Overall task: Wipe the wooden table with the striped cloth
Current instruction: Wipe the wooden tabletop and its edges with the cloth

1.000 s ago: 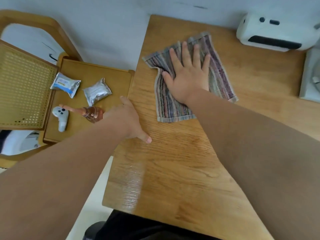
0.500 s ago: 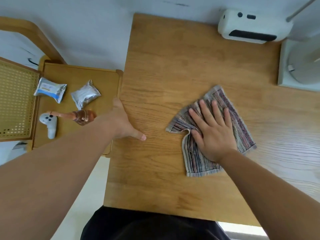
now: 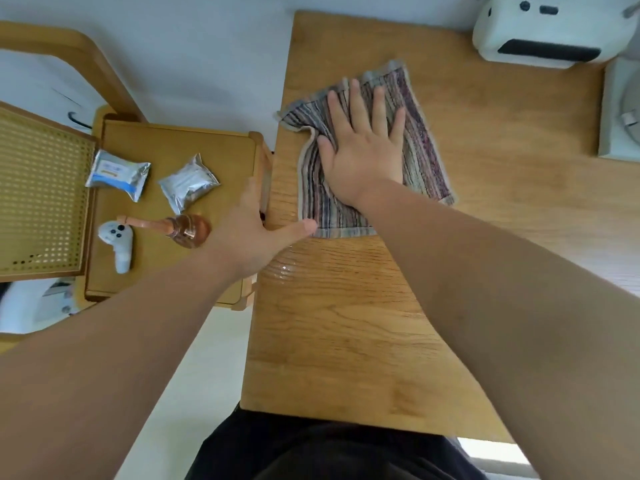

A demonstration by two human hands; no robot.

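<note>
our right hand flat, nothing clenched, pressing striped cloth at bench far-left edge | left hand spread, bracing edge | risk: we push cloth off; wet streak stays

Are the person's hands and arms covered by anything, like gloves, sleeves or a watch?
No. Both the left hand and the right hand are bare, with no gloves, rings or watch visible. Both forearms are uncovered as far up as the picture shows, so no sleeves appear. The only clothing in view is a dark garment at the bottom edge, below the table.
</note>
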